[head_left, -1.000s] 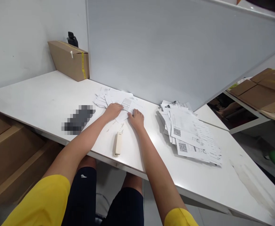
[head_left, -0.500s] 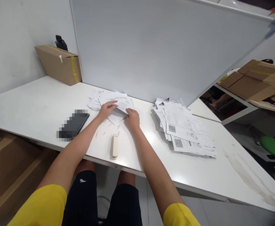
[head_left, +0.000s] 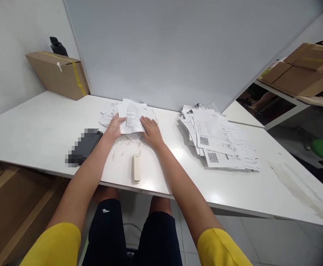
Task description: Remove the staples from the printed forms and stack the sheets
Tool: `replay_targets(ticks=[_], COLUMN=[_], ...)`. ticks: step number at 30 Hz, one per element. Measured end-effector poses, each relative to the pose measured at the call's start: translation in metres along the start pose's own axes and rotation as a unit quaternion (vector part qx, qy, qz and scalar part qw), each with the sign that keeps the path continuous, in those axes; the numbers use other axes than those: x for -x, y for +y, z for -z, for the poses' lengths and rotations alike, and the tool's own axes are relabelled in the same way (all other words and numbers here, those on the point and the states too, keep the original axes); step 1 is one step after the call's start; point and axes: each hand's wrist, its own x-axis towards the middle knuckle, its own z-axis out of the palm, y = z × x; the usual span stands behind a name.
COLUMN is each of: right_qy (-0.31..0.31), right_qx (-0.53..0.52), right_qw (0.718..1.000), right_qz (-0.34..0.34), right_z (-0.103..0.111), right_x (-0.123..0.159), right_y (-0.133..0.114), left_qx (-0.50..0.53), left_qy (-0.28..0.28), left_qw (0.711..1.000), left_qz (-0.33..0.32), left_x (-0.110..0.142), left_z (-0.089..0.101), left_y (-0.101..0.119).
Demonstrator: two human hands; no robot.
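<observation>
A printed sheet of paper (head_left: 132, 117) is raised and slightly bent over other papers near the whiteboard. My left hand (head_left: 115, 125) grips its left edge, thumb on top and the other fingers beneath. My right hand (head_left: 151, 132) rests on the sheet's right part, fingers stretched out flat; its thumb is hidden. Loose papers (head_left: 107, 118) lie behind and to the left of the held sheet. Nearer the table's front edge is a cream stapler (head_left: 136, 168), which neither hand touches.
A large messy pile of printed papers (head_left: 213, 136) lies right of my hands. A dark phone-like device (head_left: 88, 146), partly pixelated, lies on the left. A cardboard box (head_left: 56, 75) stands in the back left corner. The whiteboard (head_left: 164, 55) rises behind the white table (head_left: 194, 184).
The sheet has been turned or lifted so a printed table shows. My left hand moved left to its edge, and my right hand went from gripping to lying flat. The view shifted slightly.
</observation>
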Motion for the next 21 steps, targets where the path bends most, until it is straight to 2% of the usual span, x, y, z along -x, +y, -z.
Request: replay_targets(ticks=[3,5,8,10,12,14,19,21], right_qy=[0.002,0.046,0.16,0.195,0.192,0.191,0.222,0.23], right_qx=[-0.046,-0.096,-0.182,-0.235,-0.275,-0.29,-0.278,-0.268], right_qw=[0.998,0.991,0.952,0.921,0.907,0.906,0.903,0.904], right_qz=[-0.038,-0.085,-0.189,-0.242,-0.253,-0.243,-0.24,-0.24], right_z=[-0.005,-0.008,-0.013,-0.015,-0.017,-0.017,-0.016,-0.017], right_x=[-0.003,-0.004,-0.004,-0.004,-0.005,-0.007,-0.007,-0.006], right_y=[0.006,0.016,0.034,0.045,0.052,0.054,0.053,0.053], left_qx=[-0.017,-0.025,-0.055,-0.089,-0.129,-0.181,-0.287,-0.288], left_qy=[-0.012,-0.039,-0.069,-0.071,-0.065,-0.053,0.052,0.07], left_qw=[0.997,0.994,0.989,0.986,0.979,0.967,0.908,0.9], left_qz=[-0.07,-0.097,-0.115,-0.124,-0.141,-0.171,-0.301,-0.319], left_x=[-0.008,-0.011,-0.011,-0.01,-0.009,-0.006,0.004,0.008], left_z=[0.008,0.012,0.015,0.014,0.012,0.01,0.004,0.002], left_y=[0.003,0.004,0.005,0.002,-0.002,-0.007,-0.014,-0.015])
